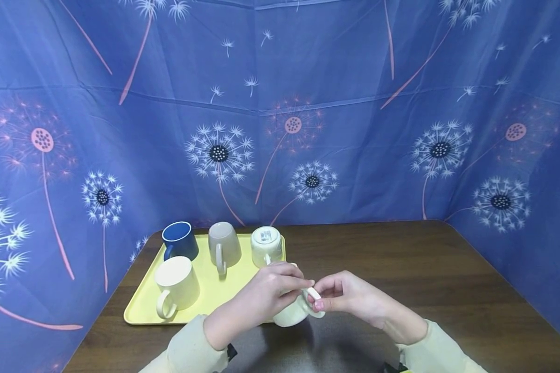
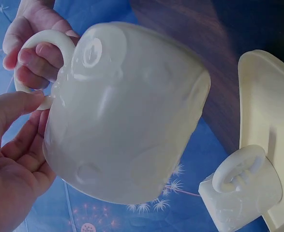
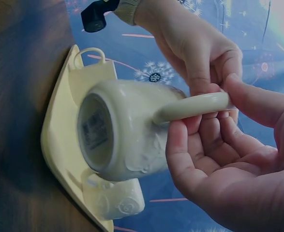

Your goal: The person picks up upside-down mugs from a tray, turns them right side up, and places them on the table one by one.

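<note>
Both hands hold a glossy white mug (image 1: 290,315) by its handle, at the tray's front right corner. Its body has a raised pattern, and the right wrist view shows a label on its base (image 3: 94,129). My left hand (image 1: 268,291) pinches the handle (image 2: 54,37) close to the body, thumb on one end. From the other side my right hand (image 1: 352,299) grips the handle's outer curve between thumb and fingers. The mug lies tilted on its side in the air in the right wrist view. Part of its body is hidden behind my left hand in the head view.
On the yellow tray (image 1: 217,300) stand a blue mug (image 1: 181,241), a grey mug (image 1: 225,243), a cream mug (image 1: 177,282) and an upside-down white mug (image 1: 266,246) with a label. A brown wooden table (image 1: 392,259) lies beneath; a blue dandelion-print cloth (image 1: 354,129) hangs behind.
</note>
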A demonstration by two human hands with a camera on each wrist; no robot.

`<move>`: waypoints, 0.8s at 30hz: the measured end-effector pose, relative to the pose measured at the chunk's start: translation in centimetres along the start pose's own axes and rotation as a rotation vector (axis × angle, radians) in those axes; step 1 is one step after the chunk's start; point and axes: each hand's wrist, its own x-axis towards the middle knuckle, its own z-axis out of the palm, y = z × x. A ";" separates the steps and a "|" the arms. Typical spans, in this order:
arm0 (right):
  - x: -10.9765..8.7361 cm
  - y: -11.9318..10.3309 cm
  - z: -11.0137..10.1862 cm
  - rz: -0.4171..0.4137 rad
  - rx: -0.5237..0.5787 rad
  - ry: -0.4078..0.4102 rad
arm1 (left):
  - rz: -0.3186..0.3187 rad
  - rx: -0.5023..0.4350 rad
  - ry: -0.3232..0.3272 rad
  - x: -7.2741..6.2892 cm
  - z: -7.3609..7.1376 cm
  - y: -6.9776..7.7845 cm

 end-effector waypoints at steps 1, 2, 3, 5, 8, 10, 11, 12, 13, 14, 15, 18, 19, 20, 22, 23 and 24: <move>0.0 0.1 0.0 -0.013 -0.001 -0.004 | 0.016 0.021 0.005 0.0 0.0 -0.1; 0.0 0.2 0.1 -0.026 -0.003 -0.006 | 0.031 0.044 0.009 0.1 0.1 -0.1; -0.1 0.3 0.1 -0.038 -0.010 -0.004 | 0.043 0.066 0.011 0.1 0.2 -0.2; -0.2 0.5 0.3 -0.051 -0.031 0.005 | 0.061 0.102 0.014 0.1 0.3 -0.1; -0.5 0.9 0.7 -0.090 -0.044 0.022 | 0.082 0.139 0.016 0.1 0.3 0.0; -0.6 1.2 0.9 -0.117 -0.055 0.038 | 0.090 0.151 0.023 0.2 0.3 0.1; -0.6 1.4 1.0 -0.132 -0.055 0.047 | 0.092 0.156 0.027 0.2 0.3 0.1; -0.5 1.5 1.1 -0.144 -0.050 0.055 | 0.091 0.163 0.032 0.3 0.3 0.1; -0.6 1.6 1.2 -0.152 -0.049 0.067 | 0.091 0.168 0.036 0.3 0.4 0.2; -0.6 1.7 1.2 -0.159 -0.048 0.074 | 0.093 0.174 0.039 0.3 0.4 0.2; -0.7 1.8 1.3 -0.157 -0.048 0.081 | 0.094 0.176 0.042 0.3 0.5 0.2; -0.8 2.1 1.3 -0.154 -0.044 0.091 | 0.091 0.167 0.050 0.3 0.7 0.2; -0.8 2.2 1.3 -0.153 -0.044 0.092 | 0.089 0.158 0.058 0.3 0.7 0.1; -0.8 2.3 1.3 -0.158 -0.050 0.093 | 0.085 0.148 0.068 0.2 0.7 0.1; -0.8 2.4 1.3 -0.148 -0.050 0.105 | 0.072 0.126 0.096 0.1 0.7 0.1; -0.8 2.5 1.3 -0.145 -0.051 0.113 | 0.064 0.116 0.113 0.0 0.7 0.1; -0.8 2.6 1.3 -0.134 -0.048 0.124 | 0.055 0.112 0.131 0.0 0.6 0.1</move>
